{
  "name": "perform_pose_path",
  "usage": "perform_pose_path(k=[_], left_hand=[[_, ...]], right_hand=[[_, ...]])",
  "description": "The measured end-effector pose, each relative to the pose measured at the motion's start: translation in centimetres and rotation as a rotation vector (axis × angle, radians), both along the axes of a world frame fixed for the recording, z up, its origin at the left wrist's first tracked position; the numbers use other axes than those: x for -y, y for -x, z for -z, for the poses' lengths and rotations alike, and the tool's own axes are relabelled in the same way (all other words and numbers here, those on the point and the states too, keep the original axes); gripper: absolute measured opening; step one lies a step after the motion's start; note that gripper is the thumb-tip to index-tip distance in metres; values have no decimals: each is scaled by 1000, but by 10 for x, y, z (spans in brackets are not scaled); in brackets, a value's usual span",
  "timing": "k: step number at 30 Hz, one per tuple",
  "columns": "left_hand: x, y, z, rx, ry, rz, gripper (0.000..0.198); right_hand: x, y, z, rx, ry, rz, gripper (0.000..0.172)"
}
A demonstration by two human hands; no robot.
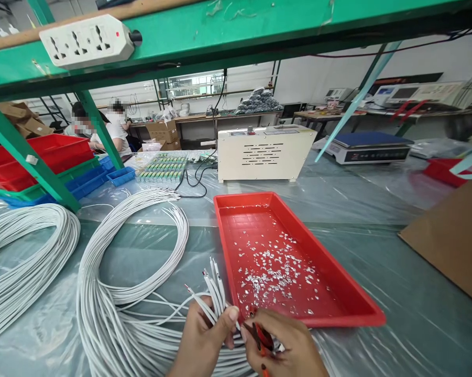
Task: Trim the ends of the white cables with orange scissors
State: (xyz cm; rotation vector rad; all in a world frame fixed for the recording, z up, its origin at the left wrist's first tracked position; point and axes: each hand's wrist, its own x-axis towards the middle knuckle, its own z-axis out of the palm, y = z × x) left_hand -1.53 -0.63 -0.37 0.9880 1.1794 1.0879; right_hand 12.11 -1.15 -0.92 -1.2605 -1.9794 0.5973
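Note:
My left hand (206, 332) is closed around a small bunch of white cables (216, 290), whose stripped ends point up and away. Between its thumb and fingers, one cable end sticks out to the right. My right hand (285, 343) grips wire cutters (259, 335) with red-orange handles, their jaws close to that cable end. Both hands are at the near left corner of a red tray (298, 225). Small silvery scraps (275, 272) lie scattered over the tray's floor. A large coil of white cable (92, 283) spreads out left of and beneath my hands.
A second cable coil (31, 272) lies at far left. Behind the tray stand a cream machine (265, 154) and a scale (369, 146). Stacked bins (39, 157) are at the left, cardboard (451, 235) at the right. A green shelf beam (236, 31) crosses overhead. People (116, 125) sit far back.

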Motion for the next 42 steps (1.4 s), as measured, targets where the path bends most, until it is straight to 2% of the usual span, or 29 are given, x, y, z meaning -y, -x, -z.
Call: perform_pose_path(k=[3, 9, 16, 21, 25, 30, 33, 38, 42], left_hand=[[0, 0, -2, 17, -8, 16, 31], [1, 4, -12, 12, 15, 65, 28], [0, 5, -11, 27, 14, 35, 27], [-1, 5, -9, 25, -1, 26, 27], [-1, 3, -6, 26, -10, 29, 27], [-1, 0, 0, 19, -22, 24, 29], [-1, -1, 1, 18, -18, 15, 30], [0, -2, 0, 11, -8, 3, 28], [1, -3, 0, 12, -9, -41, 28]], right_hand=[[0, 1, 3, -5, 8, 24, 15], [-5, -1, 8, -210, 176, 57, 11], [-6, -5, -1, -259, 123, 150, 23], [-5, -6, -5, -273, 130, 55, 26], [-4, -4, -5, -221, 151, -33, 22], [-5, -5, -4, -151, 161, -46, 18], [-5, -5, -5, -160, 241, -38, 16], [-8, -5, -12, -329, 515, -85, 16], [-11, -3, -14, -441, 577, -123, 17]])
